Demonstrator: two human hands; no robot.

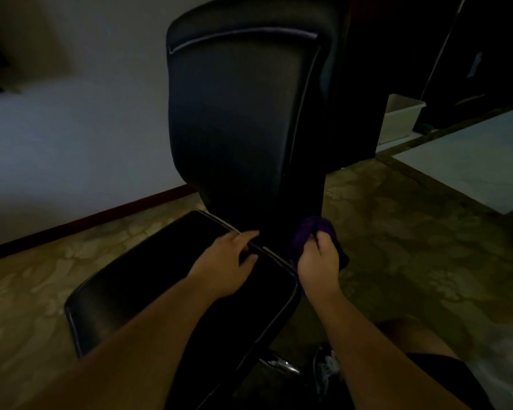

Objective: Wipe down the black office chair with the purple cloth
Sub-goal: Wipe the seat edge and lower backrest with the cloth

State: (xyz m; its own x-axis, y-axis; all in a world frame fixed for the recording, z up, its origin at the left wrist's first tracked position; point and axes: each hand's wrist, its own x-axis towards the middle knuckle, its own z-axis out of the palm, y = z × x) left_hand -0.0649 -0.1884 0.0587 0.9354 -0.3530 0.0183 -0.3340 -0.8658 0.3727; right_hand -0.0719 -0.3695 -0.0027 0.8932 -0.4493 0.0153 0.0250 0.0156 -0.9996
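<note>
The black office chair (237, 119) fills the middle of the head view, its tall backrest upright and its seat (148, 279) spreading toward me. My left hand (225, 261) lies flat on the back edge of the seat, fingers spread, holding nothing. My right hand (319, 261) is closed around the bunched purple cloth (311, 229), which presses against the lower right corner of the backrest where it meets the seat. The scene is dim and the chair's base is mostly hidden.
Patterned beige carpet (397, 247) surrounds the chair. A pale wall with a dark red skirting board (86, 217) runs behind on the left. A white plastic bin (400, 119) stands at the back right beside dark furniture. My shoe (328, 368) and knee are below right.
</note>
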